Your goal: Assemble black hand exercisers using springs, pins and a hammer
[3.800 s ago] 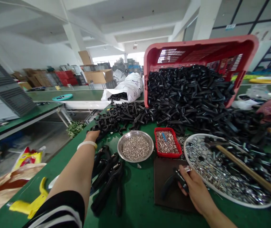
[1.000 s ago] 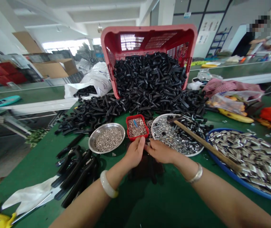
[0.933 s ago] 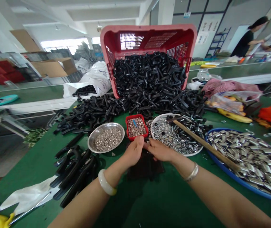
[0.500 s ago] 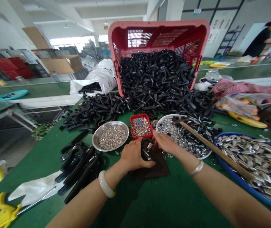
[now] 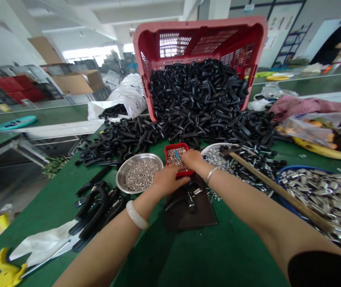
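Observation:
On a dark flat plate [image 5: 174,217] lies a black handle part [image 5: 180,202] with a coil spring [image 5: 196,191] on its right side. Just above this part, at the front of a small red tray [image 5: 185,173], is my left hand [image 5: 168,180]. Its thumb is spread from the fingers and nothing shows in its grasp. My right hand [image 5: 193,160] reaches into the red tray among small metal pins [image 5: 174,156]; its fingertips are hidden there. A blue piece [image 5: 176,154] sticks up from the pins.
A metal bowl [image 5: 119,179] of small fittings stands left. To the right are a hammer [image 5: 266,181] across a white basin [image 5: 218,146] and a blue basin [image 5: 296,168] of metal pieces. Behind, a red crate [image 5: 200,24] spills black parts. Black handles [image 5: 98,203] lie left.
My left hand has let go of the black handle part, which now lies on the plate, and moved toward the tray. My right hand has moved from beside the spring into the red tray.

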A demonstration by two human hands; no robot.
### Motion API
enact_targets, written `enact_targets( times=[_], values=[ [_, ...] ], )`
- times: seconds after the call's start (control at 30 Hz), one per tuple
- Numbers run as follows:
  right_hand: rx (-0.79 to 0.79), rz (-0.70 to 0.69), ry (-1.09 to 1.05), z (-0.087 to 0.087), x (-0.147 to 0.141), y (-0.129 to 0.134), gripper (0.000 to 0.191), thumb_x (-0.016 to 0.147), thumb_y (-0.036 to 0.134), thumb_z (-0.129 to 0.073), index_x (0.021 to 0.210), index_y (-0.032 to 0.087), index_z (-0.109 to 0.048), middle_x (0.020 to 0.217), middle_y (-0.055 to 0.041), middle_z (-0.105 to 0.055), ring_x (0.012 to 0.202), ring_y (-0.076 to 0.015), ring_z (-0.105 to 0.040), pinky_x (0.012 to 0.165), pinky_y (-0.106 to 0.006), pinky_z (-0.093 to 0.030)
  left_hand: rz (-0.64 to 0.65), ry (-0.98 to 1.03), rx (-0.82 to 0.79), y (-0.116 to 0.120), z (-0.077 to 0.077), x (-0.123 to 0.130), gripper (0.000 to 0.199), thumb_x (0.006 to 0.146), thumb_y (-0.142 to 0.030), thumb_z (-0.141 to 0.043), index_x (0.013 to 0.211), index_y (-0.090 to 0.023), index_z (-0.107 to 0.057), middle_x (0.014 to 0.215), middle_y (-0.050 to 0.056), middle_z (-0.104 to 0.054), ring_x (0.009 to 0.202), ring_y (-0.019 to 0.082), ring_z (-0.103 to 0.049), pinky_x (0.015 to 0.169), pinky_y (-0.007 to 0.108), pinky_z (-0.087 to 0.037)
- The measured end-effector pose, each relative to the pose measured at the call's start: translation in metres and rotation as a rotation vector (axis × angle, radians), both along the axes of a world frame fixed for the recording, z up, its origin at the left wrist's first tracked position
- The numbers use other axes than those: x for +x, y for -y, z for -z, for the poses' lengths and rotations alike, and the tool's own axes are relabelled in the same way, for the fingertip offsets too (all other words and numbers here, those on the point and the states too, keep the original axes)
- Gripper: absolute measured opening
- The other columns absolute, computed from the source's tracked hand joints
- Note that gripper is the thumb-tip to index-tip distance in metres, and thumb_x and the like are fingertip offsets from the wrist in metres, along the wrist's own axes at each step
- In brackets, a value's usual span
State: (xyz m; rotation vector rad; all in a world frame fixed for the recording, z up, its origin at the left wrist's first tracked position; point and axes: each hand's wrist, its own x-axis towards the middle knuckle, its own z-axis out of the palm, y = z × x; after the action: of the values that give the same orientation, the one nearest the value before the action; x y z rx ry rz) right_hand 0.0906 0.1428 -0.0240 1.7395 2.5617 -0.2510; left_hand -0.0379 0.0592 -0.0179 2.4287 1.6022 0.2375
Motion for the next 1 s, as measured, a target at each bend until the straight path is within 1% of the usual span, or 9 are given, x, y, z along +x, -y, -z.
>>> enact_targets(
  times=[0.07, 0.1, 0.23, 0.37, 0.5, 0.63, 0.7, 0.83, 1.0],
  values=[
    [0.036, 0.043, -0.01, 0.002, 0.008, 0.003, 0.03, 0.078, 0.027, -0.049, 0.098, 0.011, -0.065, 0.102, -0.02, -0.062, 0.098, -0.0288, -0.056, 0.08, -0.038, -0.042, -0.195, -0.102, -0.005, -0.021, -0.003, 0.0, 0.036, 0.081, -0.045, -0.039, 0.104, -0.025, -0.06, 0.103, 0.008, -0.062, 0.093, 0.025, -0.058, 0.075, 0.036, -0.044],
    [0.053, 0.058, -0.019, 0.002, 0.011, 0.005, 0.029, 0.078, 0.027, -0.049, 0.096, 0.012, -0.065, 0.101, -0.0187, -0.063, 0.097, -0.0283, -0.056, 0.079, -0.037, -0.042, -0.236, -0.167, -0.031, -0.031, -0.003, 0.001, 0.033, 0.08, -0.042, -0.043, 0.101, -0.023, -0.062, 0.1, 0.01, -0.063, 0.091, 0.026, -0.058, 0.074, 0.036, -0.045],
    [0.105, 0.057, -0.103, 0.004, 0.019, 0.012, 0.026, 0.078, 0.03, -0.048, 0.094, 0.019, -0.066, 0.1, -0.0123, -0.064, 0.096, -0.0247, -0.056, 0.078, -0.034, -0.042, -0.218, -0.264, -0.056, -0.056, 0.002, 0.011, 0.029, 0.073, -0.036, -0.056, 0.093, -0.017, -0.066, 0.095, 0.015, -0.065, 0.091, 0.03, -0.059, 0.075, 0.037, -0.044],
    [0.12, 0.02, -0.241, 0.002, 0.027, 0.018, 0.024, 0.079, 0.031, -0.047, 0.089, 0.021, -0.066, 0.092, -0.0047, -0.066, 0.088, -0.0176, -0.058, 0.074, -0.026, -0.042, -0.212, -0.265, -0.028, -0.058, 0.007, 0.014, 0.027, 0.076, -0.034, -0.053, 0.093, -0.017, -0.065, 0.094, 0.015, -0.065, 0.092, 0.03, -0.059, 0.074, 0.037, -0.044],
    [0.084, 0.021, -0.42, 0.001, 0.044, 0.036, 0.022, 0.078, 0.029, -0.048, 0.084, 0.018, -0.066, 0.082, -0.002, -0.067, 0.077, -0.0125, -0.059, 0.069, -0.021, -0.042, -0.236, -0.241, -0.005, -0.055, 0.006, 0.008, 0.027, 0.078, -0.039, -0.051, 0.094, -0.021, -0.063, 0.095, 0.01, -0.065, 0.089, 0.025, -0.059, 0.071, 0.032, -0.044],
    [-0.114, 0.12, -0.791, 0.009, 0.065, 0.071, 0.015, 0.072, 0.025, -0.054, 0.08, 0.015, -0.061, 0.071, -0.0022, -0.065, 0.065, -0.0127, -0.06, 0.06, -0.022, -0.045, -0.283, -0.099, 0.016, -0.044, 0.0, 0.003, 0.026, 0.077, -0.044, -0.05, 0.089, -0.024, -0.062, 0.091, 0.004, -0.066, 0.083, 0.02, -0.059, 0.067, 0.027, -0.042],
    [-0.174, 0.133, -0.9, 0.014, 0.073, 0.088, 0.012, 0.074, 0.026, -0.051, 0.078, 0.016, -0.056, 0.068, -0.0013, -0.063, 0.059, -0.0119, -0.059, 0.055, -0.023, -0.045, -0.233, 0.014, 0.026, -0.032, -0.003, 0.002, 0.024, 0.08, -0.04, -0.048, 0.09, -0.024, -0.061, 0.09, 0.003, -0.066, 0.08, 0.018, -0.058, 0.066, 0.026, -0.04],
    [-0.128, 0.136, -0.98, 0.02, 0.079, 0.115, 0.011, 0.078, 0.029, -0.046, 0.077, 0.018, -0.048, 0.068, -0.0003, -0.061, 0.056, -0.0109, -0.058, 0.054, -0.023, -0.045, -0.007, 0.122, -0.074, 0.0, -0.002, 0.006, 0.021, 0.077, -0.04, -0.052, 0.084, -0.024, -0.062, 0.085, 0.0, -0.065, 0.076, 0.016, -0.058, 0.061, 0.024, -0.039],
    [-0.208, 0.227, -1.051, 0.022, 0.08, 0.136, 0.017, 0.081, 0.036, -0.043, 0.078, 0.019, -0.044, 0.066, 0.0002, -0.062, 0.046, -0.0089, -0.054, 0.048, -0.022, -0.042, -0.087, 0.079, -0.076, 0.022, 0.006, 0.012, 0.025, 0.076, -0.044, -0.052, 0.081, -0.023, -0.064, 0.087, 0.001, -0.064, 0.078, 0.017, -0.057, 0.063, 0.025, -0.04]
  ],
)
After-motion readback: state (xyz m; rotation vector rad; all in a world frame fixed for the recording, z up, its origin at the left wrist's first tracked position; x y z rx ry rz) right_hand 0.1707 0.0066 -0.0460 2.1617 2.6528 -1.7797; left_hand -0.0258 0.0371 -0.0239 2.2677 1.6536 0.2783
